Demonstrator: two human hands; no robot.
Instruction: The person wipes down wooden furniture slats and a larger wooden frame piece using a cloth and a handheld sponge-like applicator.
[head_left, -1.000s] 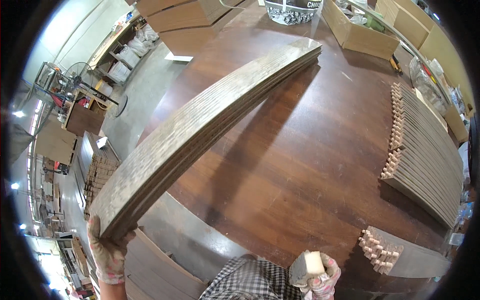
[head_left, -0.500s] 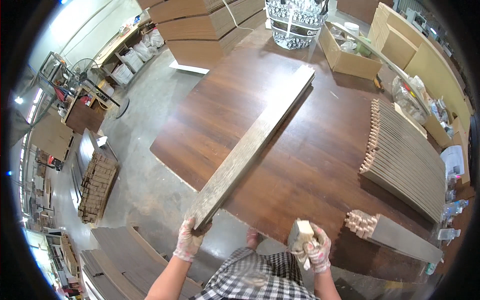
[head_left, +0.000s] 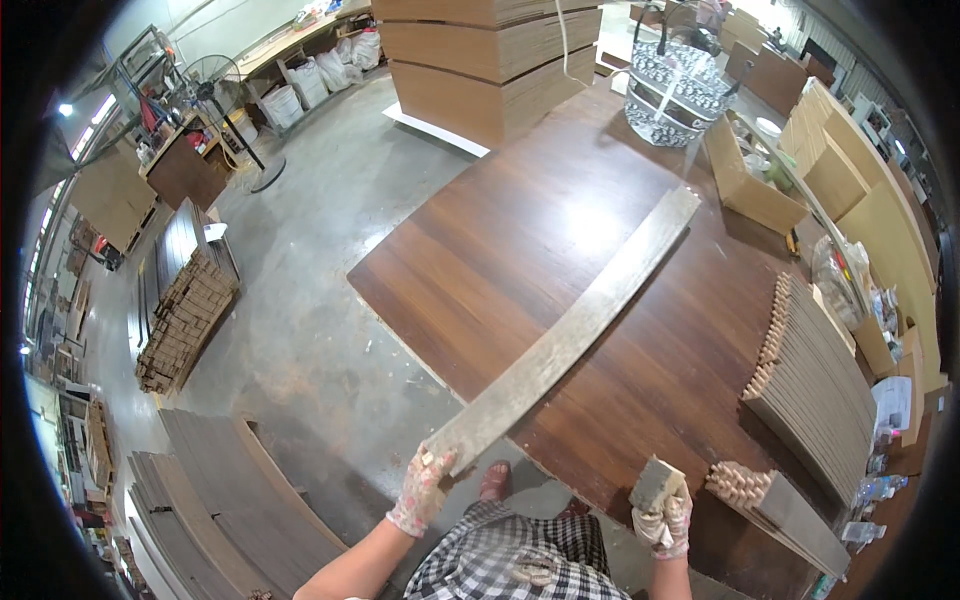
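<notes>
So my left grip [head_left: 420, 493] is pinching the near end of a long greyish board [head_left: 570, 340], fingers wrapped round the edge. That end sticks out past the near edge of the brown tabletop [head_left: 450, 260], and the rest of the board runs diagonally over it, away from me and to the right. Hard to say from this angle whether the far end is flat on the surface or a hair above it.

My right grip [head_left: 667, 518] is closed around a small block [head_left: 655, 485], dark grey on one face and paler on the side, over by the tabletop's near edge and well apart from the board. I've got patterned gloves on both hands.

Just right of the block there's a small bundle of pegged slats [head_left: 795, 520], peg ends facing left. Beyond that sits a bigger row of slats [head_left: 820, 380], packed side by side, pegs facing left as well. Up at the far end of the tabletop are a black-and-white bag [head_left: 678, 95] and an open cardboard box [head_left: 745, 180]. Down on the floor to my left, there's a stack of boards [head_left: 190, 320].
</notes>
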